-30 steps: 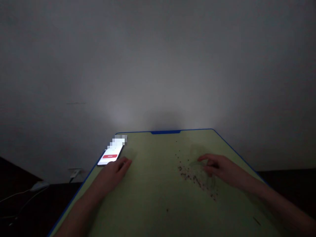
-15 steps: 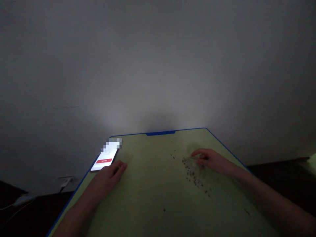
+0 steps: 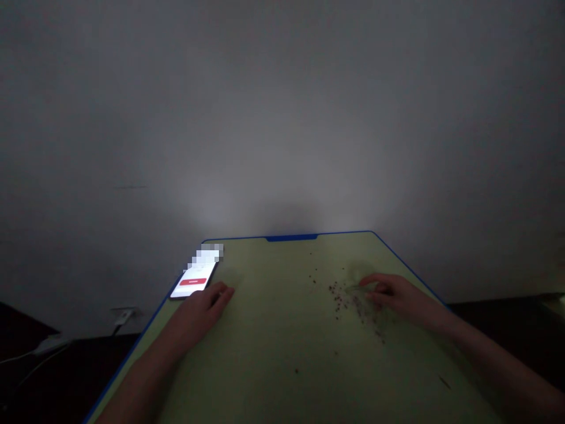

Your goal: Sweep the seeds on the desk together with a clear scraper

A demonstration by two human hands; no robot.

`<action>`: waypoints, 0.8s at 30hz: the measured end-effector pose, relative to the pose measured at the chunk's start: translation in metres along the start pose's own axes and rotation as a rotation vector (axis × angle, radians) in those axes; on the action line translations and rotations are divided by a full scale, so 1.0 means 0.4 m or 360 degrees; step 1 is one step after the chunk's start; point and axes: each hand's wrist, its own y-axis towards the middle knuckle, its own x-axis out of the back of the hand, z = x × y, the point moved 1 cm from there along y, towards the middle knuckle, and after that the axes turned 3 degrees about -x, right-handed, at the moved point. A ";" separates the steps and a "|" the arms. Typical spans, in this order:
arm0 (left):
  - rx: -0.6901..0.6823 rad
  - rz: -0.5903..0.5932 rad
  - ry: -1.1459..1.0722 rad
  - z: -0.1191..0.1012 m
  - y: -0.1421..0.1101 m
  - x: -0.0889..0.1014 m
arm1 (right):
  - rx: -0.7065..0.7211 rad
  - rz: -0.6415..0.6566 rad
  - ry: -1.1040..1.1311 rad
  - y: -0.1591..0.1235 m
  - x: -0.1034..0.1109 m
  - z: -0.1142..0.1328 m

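Note:
My right hand (image 3: 391, 291) is over the right part of the table, thumb and forefinger bent toward each other around the edge of a faint, see-through object (image 3: 354, 288). Its outline is blurred and I cannot make out its kind. Small dark grains (image 3: 339, 300), like seeds or beads, lie scattered beside and under it. On the left, my left hand (image 3: 214, 300) rests on the tabletop with fingers loosely curled and nothing visible in them. Just beyond it lies a phone (image 3: 194, 282) with a lit screen and a red button.
The pale table (image 3: 265, 306) has a blue rim and stands against a grey wall (image 3: 282, 118). A few stray grains and a thin dark sliver (image 3: 444, 382) lie on it. A plug with a cable (image 3: 123, 317) is at the wall on the left. The light is dim.
My right hand has moved slightly right and toward me with the see-through object. More grains show spread around it. The left hand stays by the phone; the view has shifted a little.

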 end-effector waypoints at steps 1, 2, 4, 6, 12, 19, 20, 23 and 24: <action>-0.0002 -0.0006 -0.0001 -0.001 -0.001 0.000 | 0.0009 -0.0024 -0.0016 0.014 0.001 0.008; -0.0006 -0.0013 0.0001 -0.002 -0.001 0.000 | 0.0013 -0.0053 -0.0043 0.029 0.000 0.017; -0.0016 -0.0024 0.0001 -0.003 -0.001 0.001 | 0.0007 -0.0120 -0.0104 0.062 -0.009 0.038; -0.0011 -0.0018 0.0004 -0.003 -0.001 0.002 | -0.0017 -0.0168 -0.0152 0.097 -0.022 0.056; -0.0023 -0.0025 0.0003 -0.004 -0.006 0.005 | -0.0131 -0.0307 -0.0250 0.167 -0.045 0.065; -0.0034 -0.0034 0.0062 -0.001 -0.004 0.003 | -0.0152 -0.0230 -0.0218 0.144 -0.110 0.083; -0.0036 -0.0037 0.0068 0.001 -0.003 0.002 | -0.0138 -0.0204 -0.0201 0.141 -0.121 0.090; -0.0041 -0.0038 0.0063 0.003 -0.003 -0.001 | -0.0088 -0.0147 -0.0150 0.138 -0.136 0.106; -0.0040 -0.0036 0.0056 0.003 -0.004 -0.001 | -0.0075 -0.0144 -0.0137 0.139 -0.133 0.107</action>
